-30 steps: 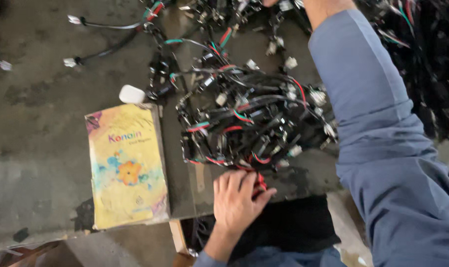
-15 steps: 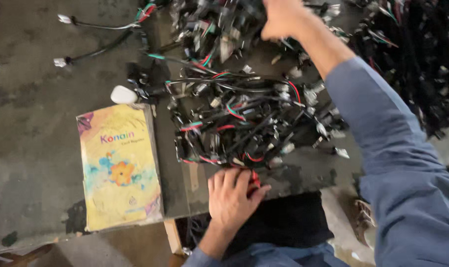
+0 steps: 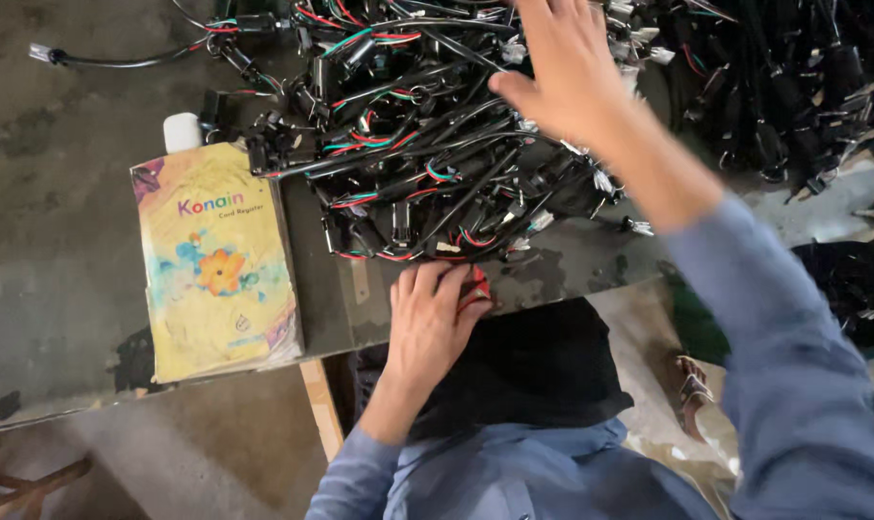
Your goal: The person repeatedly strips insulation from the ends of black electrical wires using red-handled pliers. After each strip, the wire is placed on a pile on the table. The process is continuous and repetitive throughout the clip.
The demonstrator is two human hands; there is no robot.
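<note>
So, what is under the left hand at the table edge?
Under the left hand a small red part shows at the fingertips, on the dark table. The palm covers anything else there.

There's a worn yellow register book (image 3: pixel 215 265) with a flower on the cover lying flat on the dark desk (image 3: pixel 61 193), close to the front edge. A small white cap-looking thing (image 3: pixel 182 132) sits right at its top edge, and a separate heap of black cables (image 3: pixel 793 87) is piled up off to the right.
</note>
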